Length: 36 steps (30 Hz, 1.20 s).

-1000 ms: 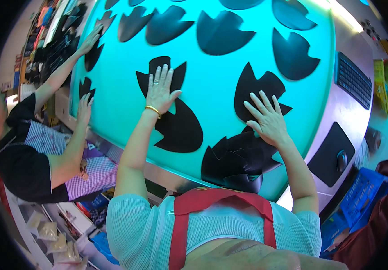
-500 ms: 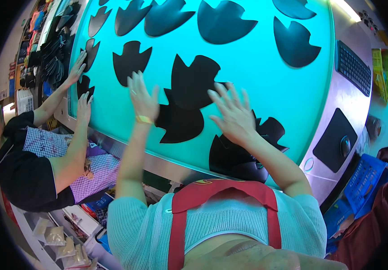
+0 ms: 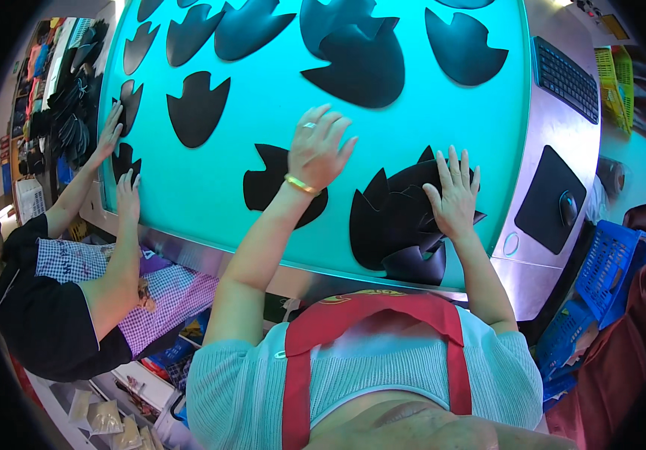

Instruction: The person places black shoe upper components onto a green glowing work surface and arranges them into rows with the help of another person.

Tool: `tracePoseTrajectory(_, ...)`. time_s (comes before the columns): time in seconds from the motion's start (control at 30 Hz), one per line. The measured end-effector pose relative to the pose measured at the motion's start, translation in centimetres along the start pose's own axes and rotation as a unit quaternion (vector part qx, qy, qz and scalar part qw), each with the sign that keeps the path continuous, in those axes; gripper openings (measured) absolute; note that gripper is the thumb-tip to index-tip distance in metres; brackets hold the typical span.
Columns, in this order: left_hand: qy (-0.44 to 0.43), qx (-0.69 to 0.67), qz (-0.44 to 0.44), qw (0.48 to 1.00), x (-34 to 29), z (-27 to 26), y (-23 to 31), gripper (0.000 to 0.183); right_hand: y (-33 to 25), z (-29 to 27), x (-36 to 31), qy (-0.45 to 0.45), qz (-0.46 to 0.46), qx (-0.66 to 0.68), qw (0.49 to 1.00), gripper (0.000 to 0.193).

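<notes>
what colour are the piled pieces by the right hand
The piled pieces are black, best seen in the head view.

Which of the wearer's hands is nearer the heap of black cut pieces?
Right: the right hand is over the heap, on its right side; the left hand is apart, forward-left.

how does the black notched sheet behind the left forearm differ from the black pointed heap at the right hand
The black notched sheet lies singly; the heap of black pointed sheets is layered. The notched sheet looks flat, while the heap has a curled piece. The left forearm partly hides the notched sheet; the right hand covers part of the heap. Both are black.
</notes>
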State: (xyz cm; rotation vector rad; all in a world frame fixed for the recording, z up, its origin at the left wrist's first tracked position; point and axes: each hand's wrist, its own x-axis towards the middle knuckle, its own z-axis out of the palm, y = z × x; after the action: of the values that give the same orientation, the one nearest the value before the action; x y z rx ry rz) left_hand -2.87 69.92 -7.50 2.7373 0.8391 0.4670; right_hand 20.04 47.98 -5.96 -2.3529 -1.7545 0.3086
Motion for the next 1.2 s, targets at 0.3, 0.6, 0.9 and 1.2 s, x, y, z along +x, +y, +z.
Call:
tracePoseTrajectory(0.3,0.008,0.067,-0.022,0.997,5.7,2.0,1.3,0.063,-7.2,1.3,-0.9,-0.032,-0.021,-0.033,0.999,0.068)
tracePoseTrajectory(0.6,-0.032,0.078,-0.089,0.992,-5.8,-4.3,-8.2,0.036,5.3,-0.9,5.5,-0.02,-0.085,-0.067,0.994,0.068)
tracePoseTrajectory(0.9,0.027,0.123,-0.172,0.977,-8.8,-3.7,3.4,0.064,8.5,-2.4,5.2,0.038,-0.065,-0.007,0.997,0.07)
tracePoseTrajectory(1.2,-0.22,-0.029,-0.052,0.974,-12.0,2.5,12.0,0.079,7.2,2.7,-4.2,0.03,0.133,-0.059,0.989,0.074)
